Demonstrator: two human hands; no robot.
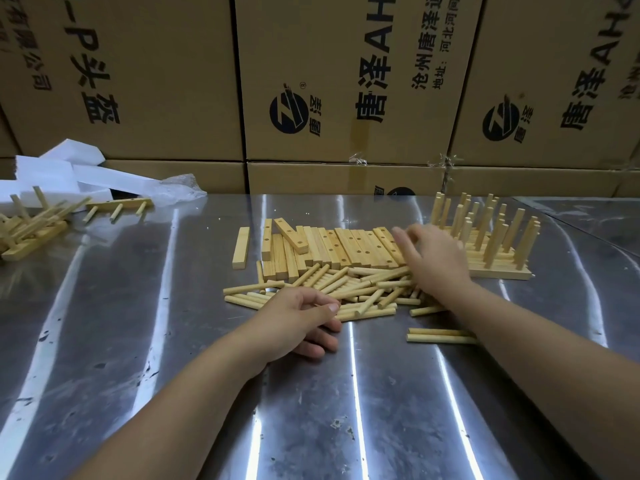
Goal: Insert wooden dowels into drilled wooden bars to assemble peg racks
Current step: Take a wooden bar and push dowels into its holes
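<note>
My left hand lies curled at the near edge of the loose dowels; I cannot tell whether it holds one. My right hand, blurred, reaches with fingers stretched out over the right end of the row of drilled bars just behind the dowels, grasping nothing I can see. 1 bar lies apart to the left. Finished racks stand with pegs up just beside my right hand. More racks are heaped far left on the metal table, before white foam blocks. Cardboard boxes are stacked behind.
</note>
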